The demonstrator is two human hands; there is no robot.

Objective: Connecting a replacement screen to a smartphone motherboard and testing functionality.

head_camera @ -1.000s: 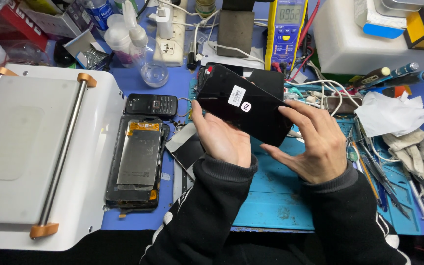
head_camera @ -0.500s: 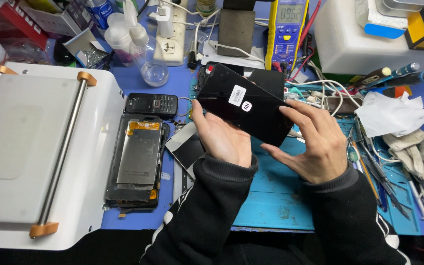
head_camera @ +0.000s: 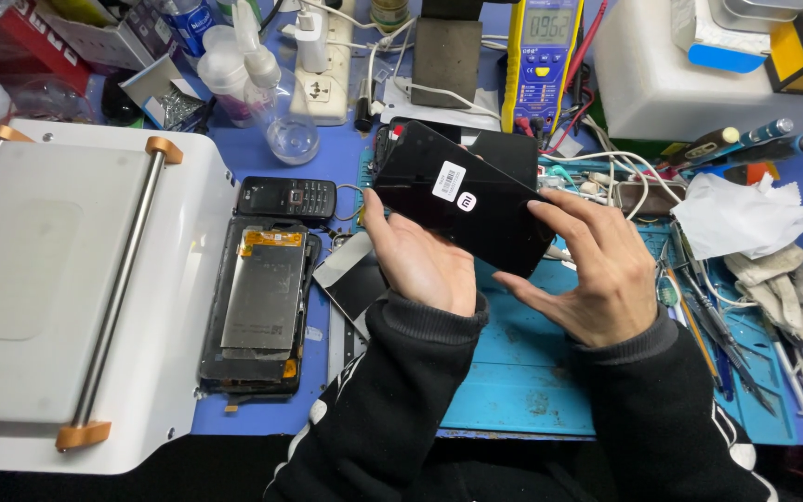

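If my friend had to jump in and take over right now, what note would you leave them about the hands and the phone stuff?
Left hand: grip on the lower left edge of the black phone back cover, held above the blue mat.
Right hand: fingers on the cover's right end, steadying it.
Nearby: opened phone lying flat beside the white heating machine; small keypad phone above it; tools to the right.
Done: the cover is off the desk, in both hands.
Left: nothing else is in hand yet.

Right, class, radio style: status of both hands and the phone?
Left hand and right hand grip black smartphone, back up, tilted. Opened phone lies left, apart. Nothing blocking.
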